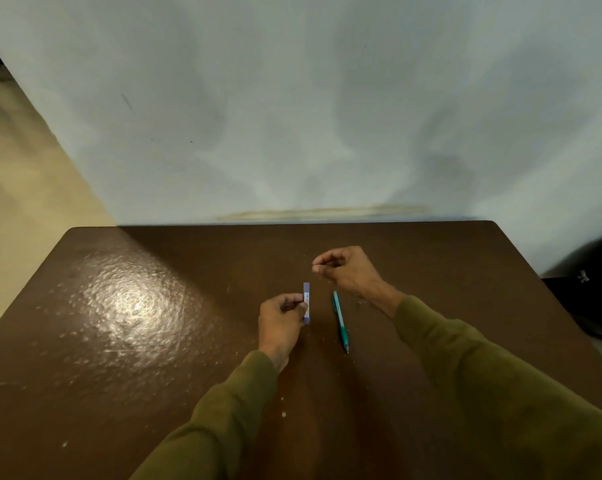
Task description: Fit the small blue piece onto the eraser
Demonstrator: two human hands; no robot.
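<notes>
My left hand (281, 322) pinches a slim blue-violet case (306, 302) with a small white label, holding it upright just above the brown table (126, 334). A teal pen or mechanical pencil (340, 320) lies on the table to the right of the case, its tip pointing toward me. My right hand (344, 271) hovers beyond the pen with thumb and forefinger tips pressed together and the other fingers curled. Nothing shows between those fingertips; anything very thin there is too small to see. Both arms wear olive-green sleeves.
The table's far edge meets a pale wall (327, 116). A bright glare patch lies on the left of the tabletop. A dark bag or bin (594, 289) stands off the table's right side. Beige floor (22, 174) runs along the left.
</notes>
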